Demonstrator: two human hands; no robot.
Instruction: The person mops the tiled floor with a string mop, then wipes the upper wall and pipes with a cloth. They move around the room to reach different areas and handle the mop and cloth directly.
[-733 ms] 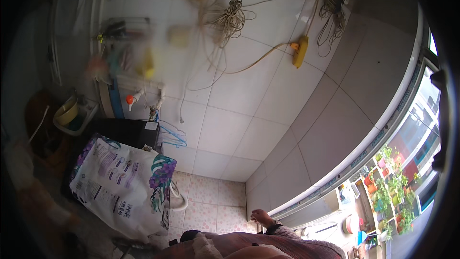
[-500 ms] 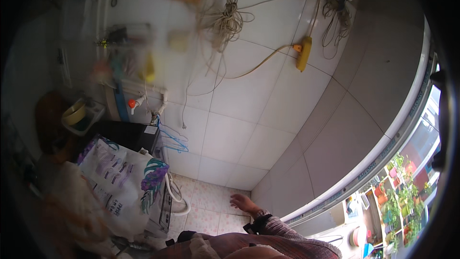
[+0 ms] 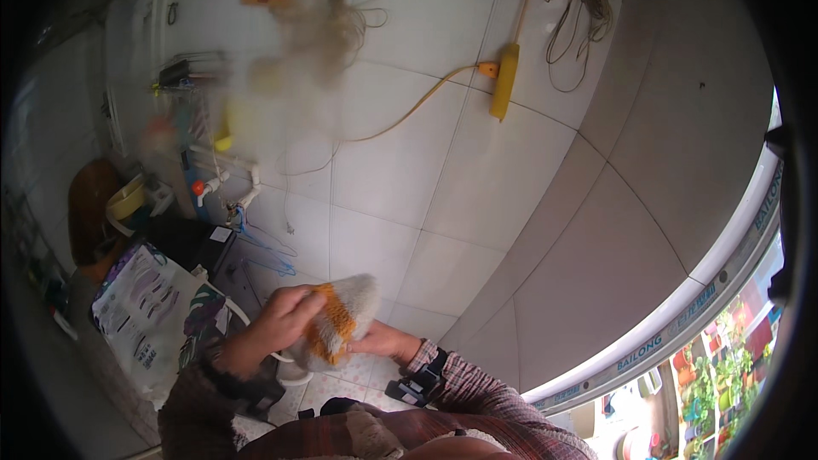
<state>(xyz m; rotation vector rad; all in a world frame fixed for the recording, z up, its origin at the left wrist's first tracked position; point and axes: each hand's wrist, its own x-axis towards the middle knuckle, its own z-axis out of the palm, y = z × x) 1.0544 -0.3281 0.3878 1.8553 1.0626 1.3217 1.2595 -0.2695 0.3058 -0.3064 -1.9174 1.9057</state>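
A fluffy white-and-orange textile (image 3: pixel 342 317) slants up rightward between both hands; the left hand (image 3: pixel 288 317) pinches its left edge; the right hand (image 3: pixel 382 341) its lower right.

1 long yellow plastic power strip (image 3: pixel 504 83) hangs against white wall tiles (image 3: pixel 392 162); below it, pink-speckled floor tiles (image 3: pixel 360 375); to its lower right, a bright white-framed window (image 3: pixel 707 300).

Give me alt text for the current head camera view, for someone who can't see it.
A person's left hand and right hand hold a fluffy white-and-orange fabric piece before a white tiled wall. A white printed bag sits at the left, and a yellow power strip hangs against the wall.
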